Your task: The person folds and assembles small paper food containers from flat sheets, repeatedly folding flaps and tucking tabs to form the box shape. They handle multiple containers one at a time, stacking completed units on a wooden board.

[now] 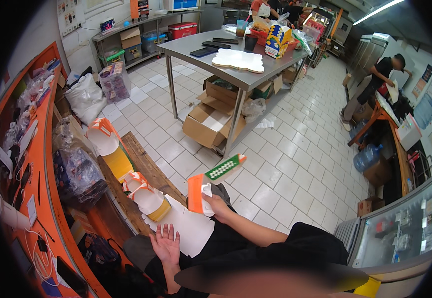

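My right hand (218, 207) grips a partly folded cardboard food carton (195, 194) with orange and white faces. From it a green patterned flap with an orange tip stretches away to the right. Palm up and fingers spread, my left hand (167, 244) is empty beside white cardboard sheets (196, 233), which lie over my lap. Just beyond that hand, a formed orange, white and yellow carton (149, 201) sits on a wooden bench (144, 159). A second carton (107, 144) of the same kind stands farther along it.
At left runs an orange counter (59, 218) with cables; plastic-wrapped packs (79, 171) sit beside the bench. Ahead is a steel table (196, 59) with phones, a white board and a patterned box, cardboard boxes (211, 119) beneath. Another person (382, 74) stands at far right.
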Demonstrator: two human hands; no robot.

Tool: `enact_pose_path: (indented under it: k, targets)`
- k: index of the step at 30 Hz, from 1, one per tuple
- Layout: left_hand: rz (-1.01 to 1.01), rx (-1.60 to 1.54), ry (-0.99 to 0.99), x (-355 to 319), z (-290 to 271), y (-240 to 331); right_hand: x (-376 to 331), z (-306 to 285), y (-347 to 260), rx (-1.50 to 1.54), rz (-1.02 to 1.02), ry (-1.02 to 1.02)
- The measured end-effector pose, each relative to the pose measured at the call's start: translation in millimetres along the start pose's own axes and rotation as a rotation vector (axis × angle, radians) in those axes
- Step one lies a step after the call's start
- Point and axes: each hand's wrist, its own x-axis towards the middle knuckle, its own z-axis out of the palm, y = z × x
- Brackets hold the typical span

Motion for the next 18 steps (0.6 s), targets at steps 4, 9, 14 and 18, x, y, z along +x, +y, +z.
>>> enact_pose_path:
  k: [4, 9, 14, 18]
  targets:
    - [0.007, 0.0, 0.018, -0.7, 2.1, 2.7, 6.4, -5.8, -62.5, 0.06, -0.192, -0.183]
    - [0.035, 0.021, 0.036, -1.1, 0.3, 5.3, 27.1, -9.6, -157.4, 0.246, -0.724, -0.498]
    - [0.03, -0.039, 0.042, 2.7, -6.1, 1.5, 63.7, 30.8, -139.0, -0.922, -0.053, 0.024]
    - [0.031, -0.006, 0.015, -0.4, -10.2, -1.8, 56.8, 46.9, -44.2, -0.661, 0.139, -0.41]
